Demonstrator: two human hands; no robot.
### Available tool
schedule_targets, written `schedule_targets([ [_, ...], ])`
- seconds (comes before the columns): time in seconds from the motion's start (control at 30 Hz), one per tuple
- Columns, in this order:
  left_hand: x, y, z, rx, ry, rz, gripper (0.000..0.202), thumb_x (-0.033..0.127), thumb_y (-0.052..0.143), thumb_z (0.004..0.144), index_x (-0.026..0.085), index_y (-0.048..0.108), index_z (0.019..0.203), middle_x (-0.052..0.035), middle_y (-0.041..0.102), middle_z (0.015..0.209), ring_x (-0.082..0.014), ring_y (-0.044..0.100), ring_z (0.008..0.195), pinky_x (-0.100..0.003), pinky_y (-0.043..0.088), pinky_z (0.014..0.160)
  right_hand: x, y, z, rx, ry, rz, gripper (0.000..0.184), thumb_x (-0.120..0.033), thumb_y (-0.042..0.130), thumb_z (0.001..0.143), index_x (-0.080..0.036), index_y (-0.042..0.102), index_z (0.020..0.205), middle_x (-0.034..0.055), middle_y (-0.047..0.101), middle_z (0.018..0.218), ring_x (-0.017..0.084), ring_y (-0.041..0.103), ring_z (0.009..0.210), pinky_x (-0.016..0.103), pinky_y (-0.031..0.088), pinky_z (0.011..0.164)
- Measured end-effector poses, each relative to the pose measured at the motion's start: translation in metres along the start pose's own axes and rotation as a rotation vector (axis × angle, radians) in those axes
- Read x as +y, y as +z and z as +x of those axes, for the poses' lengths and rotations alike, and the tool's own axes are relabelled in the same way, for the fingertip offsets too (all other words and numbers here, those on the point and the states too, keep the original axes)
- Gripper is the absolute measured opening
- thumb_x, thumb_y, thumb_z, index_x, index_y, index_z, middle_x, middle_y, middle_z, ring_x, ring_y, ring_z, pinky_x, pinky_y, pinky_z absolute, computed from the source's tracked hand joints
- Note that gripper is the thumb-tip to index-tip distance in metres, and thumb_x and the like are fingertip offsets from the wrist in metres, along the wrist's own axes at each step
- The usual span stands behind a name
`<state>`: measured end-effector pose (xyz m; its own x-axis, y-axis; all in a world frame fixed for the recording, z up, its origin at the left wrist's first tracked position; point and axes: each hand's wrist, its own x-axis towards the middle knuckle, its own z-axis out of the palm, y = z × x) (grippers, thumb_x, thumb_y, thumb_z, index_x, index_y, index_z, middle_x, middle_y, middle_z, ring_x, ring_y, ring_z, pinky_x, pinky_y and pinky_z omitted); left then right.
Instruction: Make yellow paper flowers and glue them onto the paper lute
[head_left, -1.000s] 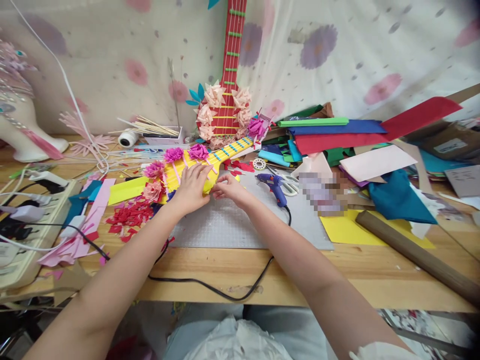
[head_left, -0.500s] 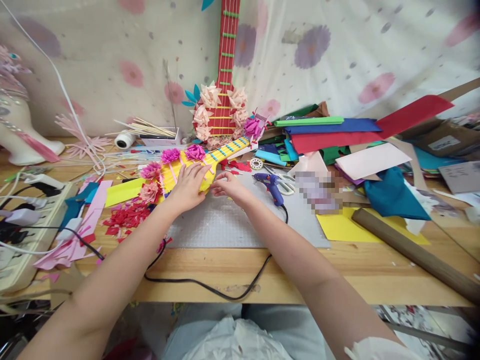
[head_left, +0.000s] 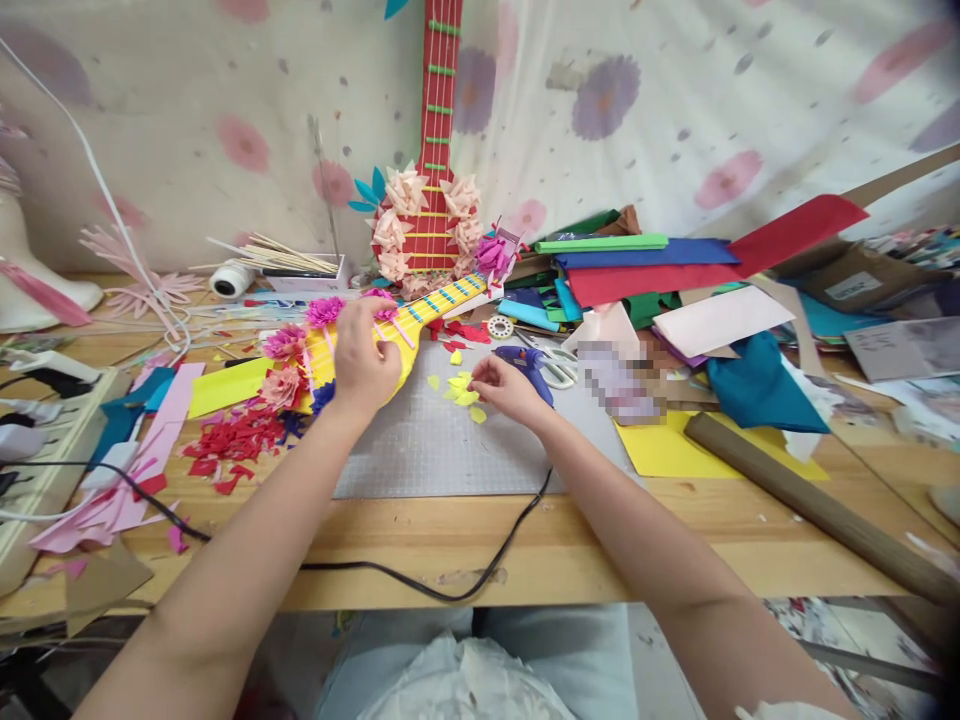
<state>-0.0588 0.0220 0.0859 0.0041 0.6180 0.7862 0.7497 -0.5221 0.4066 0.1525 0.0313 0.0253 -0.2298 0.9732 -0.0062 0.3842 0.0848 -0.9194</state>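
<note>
Yellow paper guitar [head_left: 409, 338], that is the big thing here. It lies on the bench [head_left: 390, 530], partly over the back left of the grey mat [head_left: 442, 465]. Its neck points back and right, in front of the red guitar [head_left: 436, 205].

The left hand [head_left: 365, 358] is on the guitar's body with bent fingers. I can't tell if its grip has hold of anything. The right hand [head_left: 508, 388] has its fingertips close together by the yellow paper bits [head_left: 459, 390]. I can't see if its grip has a bit in it.

It looks like picking up a bit is the job right now. To do it well, pinch just one by its edge, softly, so it doesn't crumple. Press lightly on the guitar so the flowers don't get squashed. Watch out for the blue glue gun [head_left: 534, 366], right by the right hand. It may be hot!

Let's count: two guitars, one glue gun, one pair of scissors [head_left: 564, 384], one white spool [head_left: 231, 280]. Three yellow bits lie off the heap; the heap is too jumbled to count.
</note>
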Motion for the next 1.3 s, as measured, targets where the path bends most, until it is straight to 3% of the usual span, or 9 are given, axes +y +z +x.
schedule_targets([
  [0.13,0.027,0.04,-0.037,-0.266,0.12,-0.157,0.05,-0.003,0.04,0.063,0.02,0.048,0.107,-0.0059,0.056,0.106,-0.0172,0.055,0.098,-0.033,0.047,0.087,0.012,-0.004,-0.011,0.046,-0.125,-0.329,0.007,-0.016,0.053,0.072,-0.019,0.054,0.078,-0.0002,0.061,0.074,0.011,0.053,0.064,0.024,0.039,0.06],
  [0.2,0.031,0.058,-0.057,-0.41,0.074,-0.214,0.051,-0.003,0.038,0.064,0.019,0.046,0.109,-0.0061,0.055,0.106,-0.0139,0.059,0.087,-0.029,0.05,0.078,0.015,-0.003,-0.016,0.048,-0.159,-0.378,0.01,-0.013,0.05,0.072,-0.018,0.054,0.08,-0.0004,0.06,0.074,0.011,0.052,0.063,0.024,0.037,0.06],
  [0.27,0.029,0.069,-0.074,-0.437,-0.053,-0.246,0.05,-0.004,0.037,0.064,0.019,0.045,0.108,-0.0062,0.054,0.105,-0.0127,0.06,0.084,-0.029,0.05,0.076,0.018,-0.001,-0.021,0.033,-0.183,-0.406,0.012,-0.014,0.051,0.071,-0.018,0.055,0.082,-0.0001,0.06,0.074,0.012,0.052,0.065,0.024,0.037,0.061],
  [0.4,0.019,0.071,-0.086,-0.433,-0.198,-0.277,0.048,-0.004,0.038,0.064,0.018,0.046,0.106,-0.0073,0.055,0.106,-0.013,0.06,0.085,-0.029,0.05,0.078,0.023,0.001,-0.026,0.02,-0.209,-0.447,0.017,-0.021,0.058,0.07,-0.018,0.055,0.087,0.0018,0.059,0.08,0.014,0.053,0.071,0.026,0.038,0.065],
  [0.6,0.016,0.071,-0.088,-0.431,-0.296,-0.225,0.041,0.006,0.048,0.072,0.018,0.045,0.111,-0.0085,0.057,0.106,-0.0156,0.06,0.085,-0.033,0.049,0.08,0.021,0.011,-0.017,0.175,-0.182,-0.384,0.02,-0.017,0.054,0.075,-0.019,0.052,0.095,0.0031,0.062,0.085,0.015,0.054,0.078,0.029,0.04,0.072],
  [0.77,0.016,0.077,-0.089,-0.47,-0.332,-0.227,0.045,0.009,0.054,0.072,0.018,0.044,0.115,-0.0086,0.058,0.107,-0.0158,0.06,0.085,-0.034,0.049,0.081,0.021,0.018,-0.013,0.12,-0.204,-0.456,0.028,-0.011,0.054,0.073,-0.02,0.05,0.099,0.0044,0.063,0.093,0.018,0.054,0.087,0.032,0.04,0.077],
  [1.07,0.011,0.083,-0.089,-0.475,-0.41,-0.315,0.046,0.007,0.053,0.07,0.017,0.044,0.114,-0.0075,0.058,0.102,-0.0141,0.059,0.08,-0.033,0.05,0.077,0.024,0.018,-0.014,0.126,-0.249,-0.433,0.032,-0.004,0.046,0.07,-0.02,0.051,0.098,0.0015,0.062,0.083,0.017,0.054,0.083,0.029,0.04,0.074],
  [1.17,0.013,0.081,-0.088,-0.415,-0.384,-0.325,0.048,0.004,0.052,0.067,0.018,0.044,0.112,-0.0075,0.056,0.103,-0.0141,0.059,0.082,-0.031,0.05,0.075,0.022,0.018,-0.016,0.139,-0.271,-0.388,0.03,-0.006,0.047,0.071,-0.021,0.051,0.096,0.0017,0.062,0.083,0.017,0.055,0.082,0.029,0.042,0.075],
  [1.3,0.02,0.074,-0.084,-0.222,-0.35,-0.315,0.043,0.004,0.051,0.064,0.019,0.047,0.105,-0.0085,0.053,0.106,-0.0157,0.057,0.091,-0.028,0.05,0.072,0.016,0.017,-0.02,0.235,-0.281,-0.285,0.027,-0.011,0.047,0.074,-0.021,0.05,0.099,0.0029,0.062,0.086,0.015,0.057,0.079,0.029,0.044,0.075],
])
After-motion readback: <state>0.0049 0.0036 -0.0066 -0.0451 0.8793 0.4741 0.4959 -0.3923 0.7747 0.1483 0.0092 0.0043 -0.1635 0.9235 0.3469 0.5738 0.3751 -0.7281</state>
